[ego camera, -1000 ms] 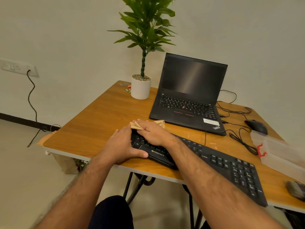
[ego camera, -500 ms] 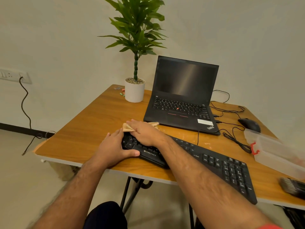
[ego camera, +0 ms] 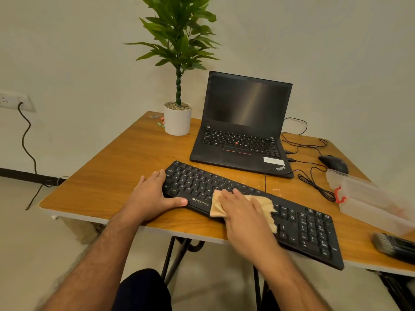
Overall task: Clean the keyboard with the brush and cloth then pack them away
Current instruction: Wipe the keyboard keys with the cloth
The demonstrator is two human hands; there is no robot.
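- Our left hand (ego camera: 152,196) grips the black keyboard (ego camera: 310,230) at its left end.
- Our right hand (ego camera: 244,212), fingers flat, presses the beige cloth (ego camera: 216,207) onto the keys.

Plain off-white wall (ego camera: 89,52) fills the upper frame, two faces meeting in a corner behind the potted plant (ego camera: 177,63). Wooden desk (ego camera: 125,167) with pale edge banding sits mid-frame on black metal folding legs (ego camera: 173,254), visible lower centre. Light beige floor (ego camera: 33,254) at lower left. Dark skirting strip (ego camera: 22,175) runs along the wall base, left edge. White socket plate (ego camera: 13,102) on the wall at far left, with a black cable (ego camera: 27,135) hanging from it to the floor. Lighting is warm, dim and even, with soft shadows; source not visible.
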